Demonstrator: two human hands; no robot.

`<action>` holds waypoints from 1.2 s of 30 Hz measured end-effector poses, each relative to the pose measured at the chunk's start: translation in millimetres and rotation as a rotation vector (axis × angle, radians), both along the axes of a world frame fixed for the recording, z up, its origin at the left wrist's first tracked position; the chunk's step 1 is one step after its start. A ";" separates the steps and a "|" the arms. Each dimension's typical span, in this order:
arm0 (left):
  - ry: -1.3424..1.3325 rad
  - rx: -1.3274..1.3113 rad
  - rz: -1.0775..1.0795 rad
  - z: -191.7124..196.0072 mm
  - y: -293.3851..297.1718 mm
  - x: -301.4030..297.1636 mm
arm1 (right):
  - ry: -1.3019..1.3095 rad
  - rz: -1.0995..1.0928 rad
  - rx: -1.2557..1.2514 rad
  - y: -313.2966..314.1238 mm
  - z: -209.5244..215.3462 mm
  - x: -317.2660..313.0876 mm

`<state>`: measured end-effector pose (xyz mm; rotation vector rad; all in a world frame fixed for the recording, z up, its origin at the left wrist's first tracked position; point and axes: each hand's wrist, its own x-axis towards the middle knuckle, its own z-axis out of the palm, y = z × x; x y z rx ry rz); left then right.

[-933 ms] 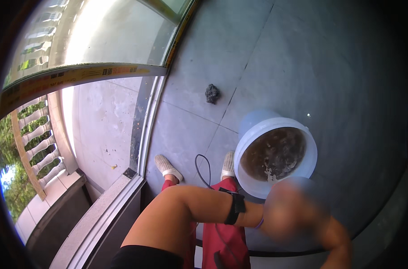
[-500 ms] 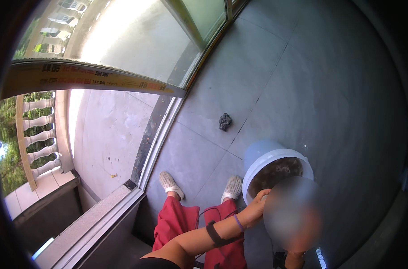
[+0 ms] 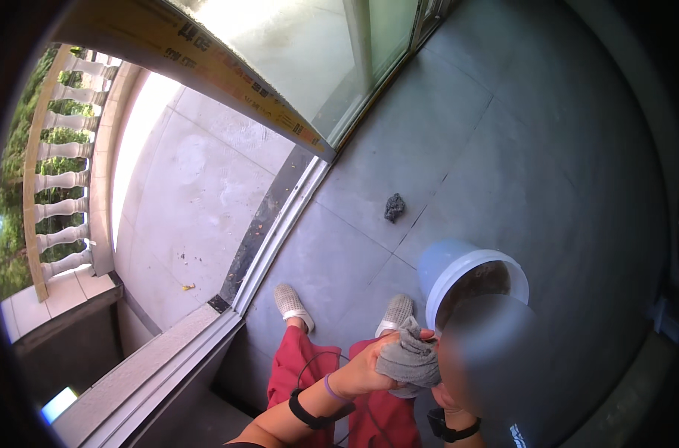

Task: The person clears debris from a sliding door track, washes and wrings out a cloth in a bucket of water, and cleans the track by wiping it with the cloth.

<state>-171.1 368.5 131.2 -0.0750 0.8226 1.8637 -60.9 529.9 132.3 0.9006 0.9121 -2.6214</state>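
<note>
My left hand (image 3: 373,367) is closed round a bunched grey cloth (image 3: 409,360), held above my knees and to the left of the bucket. My right hand (image 3: 450,399) meets the cloth from the other side, with a fingertip pressing on its top. A blurred round patch hides most of that hand. Just beyond the hands stands a pale blue-white bucket (image 3: 438,261) with murky brown contents. The blur also covers the near part of its rim.
A dark grey crumpled lump (image 3: 394,207) lies on the grey tiled floor (image 3: 354,246). To the left run a metal sliding-door track (image 3: 281,220) and a taped door frame (image 3: 235,82). A balcony with a balustrade (image 3: 64,179) lies beyond. My feet wear light perforated shoes (image 3: 291,302).
My left hand has drawn back from the bucket's rim toward my body, and the grey cloth now shows in it. My right hand has shifted left and up. The view has turned slightly.
</note>
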 end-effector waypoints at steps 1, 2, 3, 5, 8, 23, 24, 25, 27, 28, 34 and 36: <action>0.189 -0.075 -0.057 2.5 -7.6 2.8 | 0.009 0.001 -0.001 -8.7 -4.2 1.6; 0.507 -0.133 -0.004 0.9 -14.7 5.0 | -0.092 0.031 0.045 -16.3 -9.1 7.7; 0.516 -0.127 -0.006 3.8 -21.7 6.1 | -0.193 0.059 0.092 -23.0 -16.1 16.0; 0.048 -0.108 0.035 27.0 -33.2 0.8 | -0.130 0.097 0.113 -23.8 -26.5 33.1; -0.012 -0.095 0.087 53.1 -47.7 -17.1 | -0.076 0.291 0.411 -32.3 -10.0 19.9; -0.214 -0.297 0.427 19.5 -122.4 12.3 | -0.127 -0.046 0.385 -33.3 -4.6 -33.6; -0.206 -0.321 0.457 18.8 -129.0 13.1 | -0.083 -0.068 0.389 -39.7 12.0 -48.5; -0.225 -0.313 0.473 20.6 -132.0 12.4 | -0.041 -0.094 0.405 -42.0 26.5 -60.1; -0.373 -0.158 0.617 24.3 -140.8 5.3 | -0.006 -0.044 0.483 -41.0 28.0 -74.0; -0.437 -0.164 0.691 26.5 -144.8 2.5 | -0.001 0.350 0.751 -38.4 21.9 -79.9; -0.454 0.007 0.605 9.4 -203.7 -6.7 | 0.149 1.510 1.334 -65.0 -0.8 -136.0; -0.441 0.002 0.550 11.7 -223.4 -10.4 | 0.199 1.570 1.257 -64.8 -17.7 -156.8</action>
